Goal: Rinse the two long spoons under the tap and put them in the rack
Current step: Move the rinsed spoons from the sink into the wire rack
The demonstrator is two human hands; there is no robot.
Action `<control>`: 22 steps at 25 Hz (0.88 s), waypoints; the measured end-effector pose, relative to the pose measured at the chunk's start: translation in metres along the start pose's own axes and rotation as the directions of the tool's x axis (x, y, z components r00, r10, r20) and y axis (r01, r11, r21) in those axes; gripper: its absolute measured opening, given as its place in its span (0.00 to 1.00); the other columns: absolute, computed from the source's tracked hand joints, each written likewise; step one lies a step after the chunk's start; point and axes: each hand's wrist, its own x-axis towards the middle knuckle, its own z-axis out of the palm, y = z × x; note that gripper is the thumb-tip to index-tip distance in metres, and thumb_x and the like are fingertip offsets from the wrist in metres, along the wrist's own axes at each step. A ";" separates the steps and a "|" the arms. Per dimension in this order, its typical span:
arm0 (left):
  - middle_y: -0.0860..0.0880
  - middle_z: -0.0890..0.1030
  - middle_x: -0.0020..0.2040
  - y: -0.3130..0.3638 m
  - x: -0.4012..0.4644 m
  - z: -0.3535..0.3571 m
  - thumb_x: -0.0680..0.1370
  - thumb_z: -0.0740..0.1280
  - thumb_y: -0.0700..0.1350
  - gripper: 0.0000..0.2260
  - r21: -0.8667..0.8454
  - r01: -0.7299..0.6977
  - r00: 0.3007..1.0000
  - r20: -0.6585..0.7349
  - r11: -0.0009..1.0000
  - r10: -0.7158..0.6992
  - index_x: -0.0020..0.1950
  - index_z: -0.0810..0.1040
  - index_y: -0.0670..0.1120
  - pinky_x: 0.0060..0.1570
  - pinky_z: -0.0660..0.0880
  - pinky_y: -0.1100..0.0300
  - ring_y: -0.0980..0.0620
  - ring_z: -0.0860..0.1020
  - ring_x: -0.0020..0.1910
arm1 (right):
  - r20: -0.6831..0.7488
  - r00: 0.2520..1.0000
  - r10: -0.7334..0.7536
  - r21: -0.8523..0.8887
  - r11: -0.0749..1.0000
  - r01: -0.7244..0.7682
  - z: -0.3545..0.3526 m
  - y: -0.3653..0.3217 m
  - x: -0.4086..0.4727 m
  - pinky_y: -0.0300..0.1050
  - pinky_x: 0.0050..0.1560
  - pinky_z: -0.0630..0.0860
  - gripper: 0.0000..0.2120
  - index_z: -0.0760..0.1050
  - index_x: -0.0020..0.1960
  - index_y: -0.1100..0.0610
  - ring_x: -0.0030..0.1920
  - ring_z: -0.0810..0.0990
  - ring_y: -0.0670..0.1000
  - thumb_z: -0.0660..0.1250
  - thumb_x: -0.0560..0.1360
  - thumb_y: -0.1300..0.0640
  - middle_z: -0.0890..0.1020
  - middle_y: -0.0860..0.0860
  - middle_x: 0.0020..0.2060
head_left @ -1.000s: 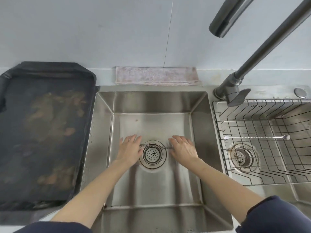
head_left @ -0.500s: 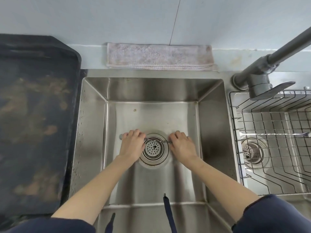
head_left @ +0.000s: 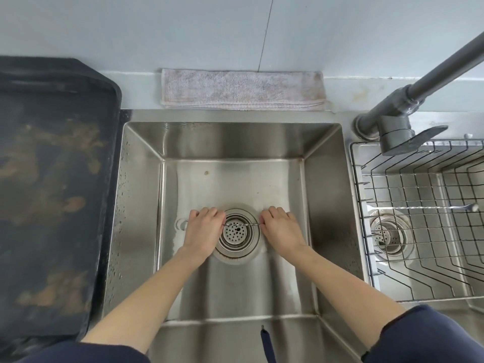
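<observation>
A long thin metal spoon (head_left: 241, 224) lies across the drain (head_left: 236, 233) at the bottom of the steel sink (head_left: 141, 195). My left hand (head_left: 203, 229) is closed on its left part, with the spoon's bowl (head_left: 181, 224) poking out beyond my fingers. My right hand (head_left: 281, 229) pinches the handle's right end. A second long spoon (head_left: 419, 207) lies across the wire rack (head_left: 429, 268) in the right basin. The grey tap (head_left: 400, 100) stands at the back right; no water is running.
A folded pinkish cloth (head_left: 241, 90) lies on the ledge behind the sink. A dark stained tray (head_left: 52, 195) covers the counter at left. The tap lever (head_left: 424, 134) overhangs the rack's back edge. A dark cord (head_left: 267, 344) dangles near the sink's front.
My fingers have curled from flat over the spoon to closed on it. The view has tilted down and come closer to the sink; the tap spout has left the frame.
</observation>
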 end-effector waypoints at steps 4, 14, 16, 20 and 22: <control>0.50 0.78 0.55 0.002 -0.008 -0.017 0.79 0.57 0.45 0.09 -0.012 -0.013 0.999 -0.045 1.000 0.013 0.55 0.74 0.48 0.56 0.63 0.57 0.49 0.72 0.58 | -0.067 0.996 -0.062 0.029 0.998 0.064 -0.018 -0.002 -0.009 0.48 0.58 0.67 0.11 0.72 0.57 0.61 0.58 0.75 0.57 0.55 0.79 0.60 0.77 0.58 0.55; 0.49 0.76 0.57 0.026 -0.046 -0.082 0.79 0.57 0.44 0.09 0.021 -0.041 0.983 -0.179 0.999 0.044 0.56 0.74 0.47 0.57 0.66 0.56 0.48 0.73 0.59 | -0.260 0.956 -0.134 -0.021 0.991 0.133 -0.076 -0.001 -0.049 0.48 0.59 0.66 0.12 0.73 0.59 0.59 0.58 0.75 0.56 0.56 0.79 0.62 0.77 0.56 0.55; 0.49 0.76 0.57 0.036 -0.056 -0.093 0.79 0.56 0.45 0.10 0.036 -0.057 0.975 -0.214 0.998 0.064 0.57 0.73 0.47 0.57 0.67 0.56 0.49 0.73 0.59 | -0.297 0.945 -0.136 -0.034 0.991 0.131 -0.087 0.004 -0.060 0.47 0.59 0.67 0.12 0.73 0.60 0.58 0.58 0.75 0.56 0.56 0.79 0.62 0.77 0.55 0.55; 0.49 0.76 0.58 0.057 -0.074 -0.106 0.80 0.53 0.46 0.12 0.060 -0.074 0.966 -0.244 0.995 0.087 0.59 0.73 0.47 0.56 0.68 0.56 0.49 0.73 0.60 | -0.360 0.920 -0.153 -0.086 0.988 0.131 -0.105 0.014 -0.084 0.48 0.55 0.71 0.12 0.75 0.58 0.58 0.55 0.77 0.55 0.62 0.76 0.65 0.79 0.55 0.53; 0.49 0.76 0.59 0.067 -0.080 -0.110 0.81 0.53 0.47 0.12 0.082 -0.084 0.961 -0.258 0.993 0.102 0.60 0.72 0.47 0.57 0.68 0.55 0.49 0.73 0.60 | -0.428 0.885 -0.181 -0.117 0.983 0.144 -0.115 0.018 -0.098 0.43 0.44 0.76 0.10 0.81 0.48 0.57 0.45 0.82 0.54 0.73 0.67 0.65 0.83 0.54 0.42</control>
